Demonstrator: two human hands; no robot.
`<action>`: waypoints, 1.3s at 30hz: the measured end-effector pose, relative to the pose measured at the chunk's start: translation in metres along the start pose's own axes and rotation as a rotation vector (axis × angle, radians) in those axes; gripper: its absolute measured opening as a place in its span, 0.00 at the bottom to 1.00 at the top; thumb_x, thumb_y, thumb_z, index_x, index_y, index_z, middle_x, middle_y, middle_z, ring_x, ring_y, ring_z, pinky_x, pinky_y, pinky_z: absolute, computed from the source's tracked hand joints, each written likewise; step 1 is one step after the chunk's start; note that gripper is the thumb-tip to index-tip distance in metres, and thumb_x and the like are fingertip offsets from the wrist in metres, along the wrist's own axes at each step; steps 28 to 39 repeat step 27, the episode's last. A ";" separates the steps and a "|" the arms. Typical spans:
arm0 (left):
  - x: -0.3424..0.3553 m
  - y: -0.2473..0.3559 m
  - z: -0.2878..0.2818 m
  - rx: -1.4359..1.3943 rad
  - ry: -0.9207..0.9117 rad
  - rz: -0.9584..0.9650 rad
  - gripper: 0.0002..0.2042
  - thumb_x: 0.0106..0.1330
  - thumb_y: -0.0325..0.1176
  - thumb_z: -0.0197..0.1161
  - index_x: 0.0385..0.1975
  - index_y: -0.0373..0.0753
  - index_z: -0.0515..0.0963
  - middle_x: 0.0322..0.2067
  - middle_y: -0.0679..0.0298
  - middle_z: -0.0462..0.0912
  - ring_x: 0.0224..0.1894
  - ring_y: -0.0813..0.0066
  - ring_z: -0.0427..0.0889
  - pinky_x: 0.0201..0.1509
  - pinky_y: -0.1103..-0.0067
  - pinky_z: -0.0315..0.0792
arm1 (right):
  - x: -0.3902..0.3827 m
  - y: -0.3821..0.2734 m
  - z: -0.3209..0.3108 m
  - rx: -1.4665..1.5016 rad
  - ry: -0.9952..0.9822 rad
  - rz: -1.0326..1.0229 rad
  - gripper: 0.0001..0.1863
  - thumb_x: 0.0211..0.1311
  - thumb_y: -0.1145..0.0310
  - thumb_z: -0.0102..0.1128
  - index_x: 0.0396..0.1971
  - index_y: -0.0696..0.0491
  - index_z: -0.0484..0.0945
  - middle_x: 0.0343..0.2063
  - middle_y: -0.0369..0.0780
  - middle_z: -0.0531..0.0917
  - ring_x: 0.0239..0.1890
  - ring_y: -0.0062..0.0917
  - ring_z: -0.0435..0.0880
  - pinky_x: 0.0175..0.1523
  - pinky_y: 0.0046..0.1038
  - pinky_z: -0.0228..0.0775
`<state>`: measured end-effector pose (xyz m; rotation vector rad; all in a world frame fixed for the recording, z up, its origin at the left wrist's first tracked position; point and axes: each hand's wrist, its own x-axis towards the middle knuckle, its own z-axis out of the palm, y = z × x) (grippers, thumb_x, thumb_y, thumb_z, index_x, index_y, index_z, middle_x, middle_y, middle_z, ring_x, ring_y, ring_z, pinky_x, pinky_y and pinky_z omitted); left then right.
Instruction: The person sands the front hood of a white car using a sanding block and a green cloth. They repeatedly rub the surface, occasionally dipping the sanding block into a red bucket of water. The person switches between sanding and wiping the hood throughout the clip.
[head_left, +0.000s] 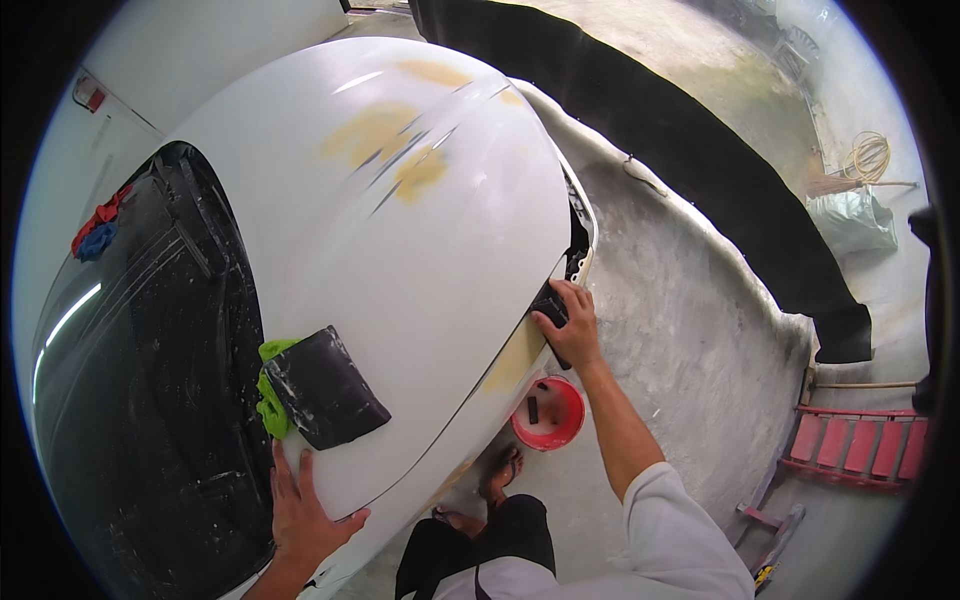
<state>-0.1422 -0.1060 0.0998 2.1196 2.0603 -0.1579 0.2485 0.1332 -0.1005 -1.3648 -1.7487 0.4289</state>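
A white car's hood (440,270) fills the middle of the view, with yellowish patches and dark scratch-like streaks toward its far end. My right hand (575,325) is closed on a piece of black sandpaper (549,306), pressed to the front fender by the headlight opening. A yellowish patch (515,358) shows just below it. My left hand (308,515) lies with fingers spread on the white bodywork near the windshield. Beyond its fingertips, a larger black sheet (330,388) streaked with white rests partly over a bright green cloth (270,412).
A red bucket (578,420) with cloudy water and dark pieces stands on the concrete floor (690,330) beside the car. Red and blue cloths (96,238) lie on the windshield (130,400). A long black sheet (660,150) curves beyond the bumper. Right: a red slatted rack (858,445).
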 end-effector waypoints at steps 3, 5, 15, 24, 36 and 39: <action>0.005 -0.003 -0.001 0.009 0.018 0.012 0.65 0.44 0.60 0.83 0.76 0.34 0.50 0.74 0.21 0.45 0.75 0.20 0.56 0.73 0.38 0.62 | -0.041 -0.037 0.012 0.080 -0.018 -0.132 0.36 0.47 0.65 0.84 0.59 0.53 0.79 0.55 0.47 0.83 0.58 0.46 0.79 0.66 0.46 0.70; 0.001 -0.001 -0.001 0.012 0.010 0.016 0.64 0.44 0.60 0.82 0.76 0.33 0.51 0.74 0.21 0.46 0.75 0.21 0.56 0.73 0.38 0.62 | -0.050 -0.049 0.011 0.122 -0.121 -0.152 0.36 0.50 0.62 0.84 0.60 0.51 0.78 0.57 0.44 0.83 0.58 0.43 0.79 0.65 0.46 0.70; 0.000 -0.002 -0.001 0.012 -0.021 -0.019 0.63 0.45 0.62 0.81 0.75 0.32 0.52 0.75 0.24 0.44 0.78 0.25 0.52 0.76 0.39 0.58 | -0.058 -0.052 0.019 0.065 -0.085 -0.143 0.37 0.50 0.59 0.84 0.60 0.52 0.78 0.58 0.45 0.82 0.57 0.46 0.78 0.66 0.47 0.68; 0.000 0.000 -0.008 0.000 -0.072 -0.060 0.64 0.46 0.62 0.81 0.76 0.33 0.51 0.76 0.25 0.43 0.79 0.27 0.50 0.78 0.41 0.56 | -0.095 -0.075 0.030 0.040 -0.062 -0.108 0.40 0.45 0.57 0.86 0.61 0.50 0.79 0.59 0.42 0.83 0.60 0.41 0.78 0.67 0.43 0.65; 0.002 -0.003 -0.004 -0.019 -0.048 -0.040 0.64 0.45 0.63 0.81 0.76 0.33 0.51 0.76 0.25 0.42 0.79 0.28 0.49 0.78 0.40 0.55 | -0.097 -0.032 0.044 0.027 -0.024 -0.027 0.43 0.47 0.55 0.86 0.65 0.48 0.78 0.61 0.43 0.83 0.63 0.41 0.78 0.71 0.42 0.63; 0.002 -0.003 -0.004 -0.019 -0.048 -0.040 0.64 0.45 0.63 0.81 0.76 0.33 0.51 0.76 0.25 0.42 0.79 0.28 0.49 0.78 0.40 0.55 | -0.097 -0.032 0.044 0.027 -0.024 -0.027 0.43 0.47 0.55 0.86 0.65 0.48 0.78 0.61 0.43 0.83 0.63 0.41 0.78 0.71 0.42 0.63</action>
